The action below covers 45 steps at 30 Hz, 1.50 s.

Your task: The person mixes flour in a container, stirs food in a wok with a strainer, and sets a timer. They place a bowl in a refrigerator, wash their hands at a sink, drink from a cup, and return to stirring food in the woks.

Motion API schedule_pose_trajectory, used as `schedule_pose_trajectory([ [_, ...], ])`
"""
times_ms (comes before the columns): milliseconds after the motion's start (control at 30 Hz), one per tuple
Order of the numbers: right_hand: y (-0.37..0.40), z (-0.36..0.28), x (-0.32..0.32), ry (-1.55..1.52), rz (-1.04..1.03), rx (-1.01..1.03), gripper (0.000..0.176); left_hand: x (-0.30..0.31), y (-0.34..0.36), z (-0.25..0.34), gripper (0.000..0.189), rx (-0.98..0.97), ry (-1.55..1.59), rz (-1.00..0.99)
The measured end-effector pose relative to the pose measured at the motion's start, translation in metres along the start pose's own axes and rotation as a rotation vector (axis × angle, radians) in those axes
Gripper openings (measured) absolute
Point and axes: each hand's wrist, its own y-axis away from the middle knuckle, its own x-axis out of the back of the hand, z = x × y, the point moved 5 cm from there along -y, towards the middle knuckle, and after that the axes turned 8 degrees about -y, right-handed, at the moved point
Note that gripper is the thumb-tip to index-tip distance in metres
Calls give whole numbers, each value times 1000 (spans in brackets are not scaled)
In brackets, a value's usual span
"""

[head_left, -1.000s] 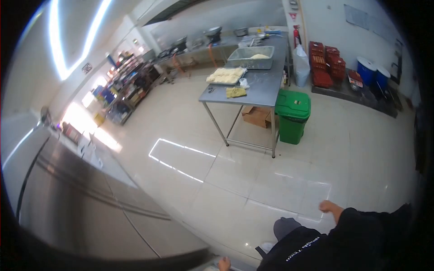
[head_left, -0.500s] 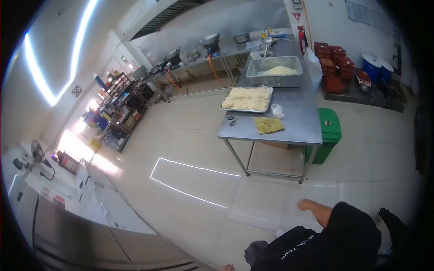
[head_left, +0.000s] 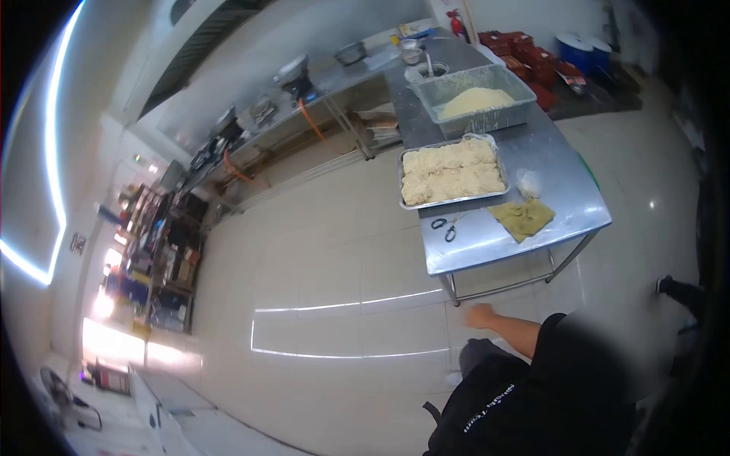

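My right hand [head_left: 479, 315] hangs low over the floor, just short of the steel table's [head_left: 487, 247] front edge and touching nothing I can see. Its fingers are too small and blurred to read. My left hand is out of view. On the near end of the table stands a metal tray [head_left: 456, 202] filled with pale, crumb-coated pieces [head_left: 452, 169]. Black-handled scissors [head_left: 449, 228] lie in front of it. To their right are a folded yellow-green cloth [head_left: 523, 219] and a crumpled clear plastic bag [head_left: 528, 184].
Behind the tray stands a grey tub [head_left: 487, 114] of pale crumbs. A counter with burners [head_left: 296, 76] runs along the back wall. Red crates [head_left: 521, 57] and blue drums [head_left: 582, 53] stand back right. Shelves [head_left: 163, 266] line the left. Another person's leg [head_left: 680, 292] shows at right.
The table with its tray and tub appears closer and larger. The view has turned and tilted. My right hand has swung nearer the table, and my left hand has left the view.
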Motion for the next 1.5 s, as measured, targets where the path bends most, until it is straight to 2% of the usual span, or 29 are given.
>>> schedule_pose_trajectory([
  [67,12,65,-35,-16,124,-228,25,95,-48,45,26,-55,-12,25],
  [100,20,102,-61,-6,-35,-409,25,147,-74,77,26,-119,-20,58],
  [133,26,142,-100,-28,82,-481,24,187,-97,114,26,-180,-32,101],
  [167,18,191,-165,34,-74,-456,25,212,-117,165,25,-257,-67,200],
  [200,48,207,-173,16,-164,-549,24,230,-115,233,25,-329,-109,303],
  [300,48,181,-163,-86,-236,-732,23,259,-135,370,25,-518,-96,337],
  [367,1,143,-138,-170,-253,-746,22,270,-183,396,25,-447,-27,198],
  [500,-140,45,-93,-290,-318,-600,21,259,-263,437,27,-198,-92,32],
  [600,-280,-28,-65,-389,-378,-468,21,249,-307,494,28,-116,-164,-49],
  [733,-477,-137,9,-711,-411,-552,22,267,-380,585,30,-83,-198,-103],
  [800,-622,-133,18,-20,-426,-58,23,293,-422,634,32,-83,-231,-106],
  [833,-648,-170,69,-389,-220,-280,24,311,-444,656,32,-77,-250,-103],
  [867,-655,-234,150,-780,62,-416,25,333,-468,681,33,-79,-270,-95],
  [967,-740,-319,202,-840,14,-363,26,411,-529,757,34,-112,-389,-49],
  [1000,-773,-337,191,-845,-46,-321,24,438,-550,784,35,-132,-447,-28],
  [1033,-807,-351,198,-844,-88,-274,22,462,-571,818,35,-189,-541,3],
  [1100,-816,-392,221,-1013,-57,-247,22,509,-611,894,37,-372,-805,118],
  [1167,-840,-379,183,-1098,-100,-393,21,528,-654,1000,38,-602,-945,233],
  [1233,-861,-367,162,-462,-368,-315,21,530,-674,1134,37,-747,-859,289],
  [1267,-874,-360,134,95,-347,244,21,525,-656,1206,31,-806,-776,296],
  [1333,-883,-348,144,6,-417,136,21,512,-641,1323,24,-881,-619,205],
  [1400,-911,-340,171,-95,-418,43,20,499,-659,1400,21,-863,-568,129],
  [1467,-956,-331,195,-104,-356,135,19,483,-694,1444,21,-887,-562,75],
  [1500,-988,-323,206,-76,-283,261,19,474,-726,1461,22,-934,-580,66],
])
